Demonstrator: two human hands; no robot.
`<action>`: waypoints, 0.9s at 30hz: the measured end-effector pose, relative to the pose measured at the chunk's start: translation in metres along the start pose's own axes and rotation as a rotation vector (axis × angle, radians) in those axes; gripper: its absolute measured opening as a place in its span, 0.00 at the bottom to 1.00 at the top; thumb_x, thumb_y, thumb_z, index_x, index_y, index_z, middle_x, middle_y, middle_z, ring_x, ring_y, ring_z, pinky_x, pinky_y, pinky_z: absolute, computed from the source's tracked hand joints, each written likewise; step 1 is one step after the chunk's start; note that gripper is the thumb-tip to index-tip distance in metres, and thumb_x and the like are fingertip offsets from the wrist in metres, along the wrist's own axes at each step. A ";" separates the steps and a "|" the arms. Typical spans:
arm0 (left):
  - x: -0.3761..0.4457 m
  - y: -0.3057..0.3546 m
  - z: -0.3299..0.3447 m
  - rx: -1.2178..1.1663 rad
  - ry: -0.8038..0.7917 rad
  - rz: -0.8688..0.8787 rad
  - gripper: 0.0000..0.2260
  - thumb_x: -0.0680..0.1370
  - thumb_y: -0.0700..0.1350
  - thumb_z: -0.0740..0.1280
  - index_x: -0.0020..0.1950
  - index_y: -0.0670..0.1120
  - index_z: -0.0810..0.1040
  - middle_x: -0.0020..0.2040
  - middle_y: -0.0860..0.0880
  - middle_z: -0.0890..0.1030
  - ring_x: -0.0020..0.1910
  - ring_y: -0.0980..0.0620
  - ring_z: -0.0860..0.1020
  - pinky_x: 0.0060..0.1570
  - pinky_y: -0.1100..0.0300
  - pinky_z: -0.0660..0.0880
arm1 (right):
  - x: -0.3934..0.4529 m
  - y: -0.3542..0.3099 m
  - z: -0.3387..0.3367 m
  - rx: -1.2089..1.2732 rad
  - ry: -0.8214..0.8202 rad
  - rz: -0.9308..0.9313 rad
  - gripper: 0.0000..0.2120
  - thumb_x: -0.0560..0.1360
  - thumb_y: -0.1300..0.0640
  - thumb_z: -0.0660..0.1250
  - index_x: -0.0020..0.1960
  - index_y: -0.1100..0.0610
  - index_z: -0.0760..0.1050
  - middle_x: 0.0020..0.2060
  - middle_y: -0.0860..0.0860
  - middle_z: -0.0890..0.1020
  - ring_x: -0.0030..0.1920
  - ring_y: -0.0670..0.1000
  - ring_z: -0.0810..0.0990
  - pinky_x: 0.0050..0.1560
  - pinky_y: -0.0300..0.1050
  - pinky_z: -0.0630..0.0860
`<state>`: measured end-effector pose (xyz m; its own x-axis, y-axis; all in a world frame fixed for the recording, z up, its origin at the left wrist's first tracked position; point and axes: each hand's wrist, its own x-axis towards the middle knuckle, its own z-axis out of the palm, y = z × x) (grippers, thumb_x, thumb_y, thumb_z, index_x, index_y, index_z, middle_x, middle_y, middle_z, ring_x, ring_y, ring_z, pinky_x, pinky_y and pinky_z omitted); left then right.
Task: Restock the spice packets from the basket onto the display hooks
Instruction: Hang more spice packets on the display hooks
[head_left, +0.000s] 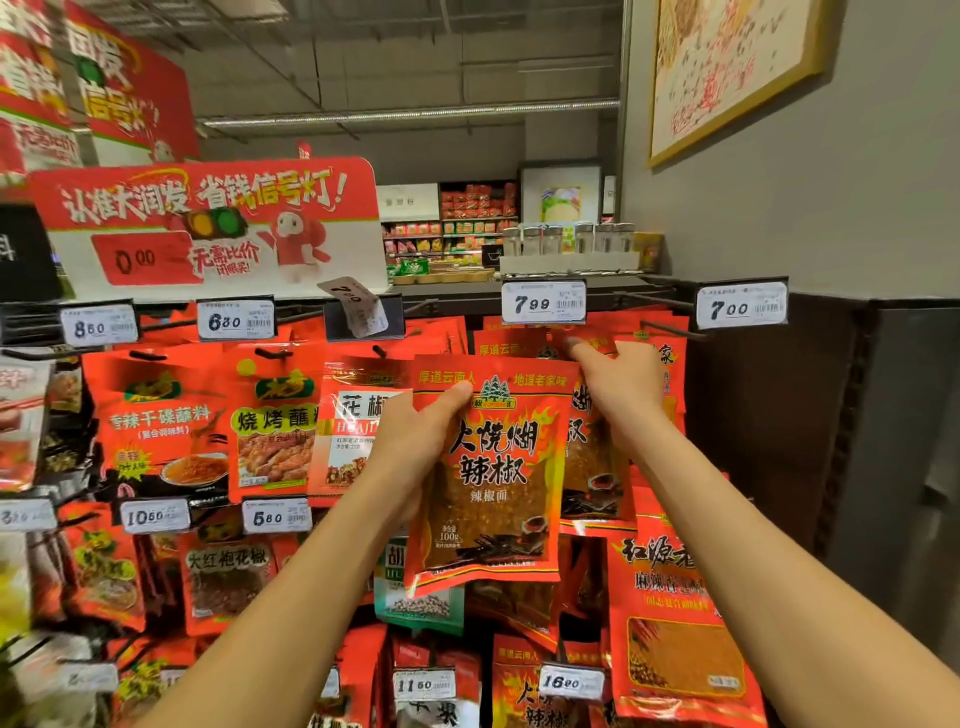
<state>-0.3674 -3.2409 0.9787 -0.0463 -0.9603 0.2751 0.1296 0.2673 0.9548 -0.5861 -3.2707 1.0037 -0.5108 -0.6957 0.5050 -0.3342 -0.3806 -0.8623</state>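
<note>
My left hand (415, 436) grips a red chili powder packet (493, 473) by its left edge, thumb across the front, and holds it up before the display. Its top edge sits just under the 7.99 price tag (543, 302). My right hand (618, 384) reaches behind the packet's upper right corner, index finger stretched up toward the hook under that tag, touching the matching packets (597, 452) that hang there. The hook itself is mostly hidden by the tag and packets. The basket is out of view.
Rows of red spice packets fill the hooks left and below, with price tags such as 6.80 (236, 321) and 7.00 (742, 306). A bare hook (670, 329) sticks out at upper right. A red promotional sign (208, 223) stands above; a grey wall (831, 208) rises on the right.
</note>
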 end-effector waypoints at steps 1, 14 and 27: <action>0.001 -0.001 0.000 0.002 -0.007 -0.001 0.09 0.78 0.51 0.71 0.55 0.48 0.83 0.46 0.47 0.88 0.45 0.47 0.87 0.49 0.48 0.81 | 0.000 0.000 0.001 -0.013 0.003 -0.011 0.20 0.73 0.45 0.74 0.28 0.55 0.75 0.26 0.51 0.80 0.28 0.50 0.74 0.33 0.47 0.67; 0.006 -0.001 -0.004 -0.001 0.017 0.003 0.09 0.79 0.50 0.71 0.54 0.47 0.83 0.46 0.46 0.88 0.46 0.45 0.87 0.50 0.47 0.81 | 0.010 -0.009 0.010 -0.070 -0.024 0.027 0.21 0.71 0.44 0.75 0.28 0.56 0.75 0.23 0.45 0.77 0.28 0.50 0.73 0.29 0.43 0.64; 0.005 -0.010 -0.009 0.005 0.031 -0.009 0.06 0.78 0.49 0.71 0.52 0.48 0.82 0.43 0.47 0.88 0.42 0.47 0.87 0.38 0.53 0.81 | 0.014 -0.002 0.021 -0.259 0.057 -0.013 0.26 0.72 0.37 0.72 0.27 0.56 0.74 0.25 0.47 0.77 0.30 0.51 0.76 0.29 0.45 0.64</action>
<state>-0.3600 -3.2494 0.9692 -0.0170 -0.9645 0.2634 0.1244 0.2593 0.9577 -0.5764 -3.2923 1.0123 -0.5465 -0.6533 0.5239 -0.5291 -0.2155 -0.8207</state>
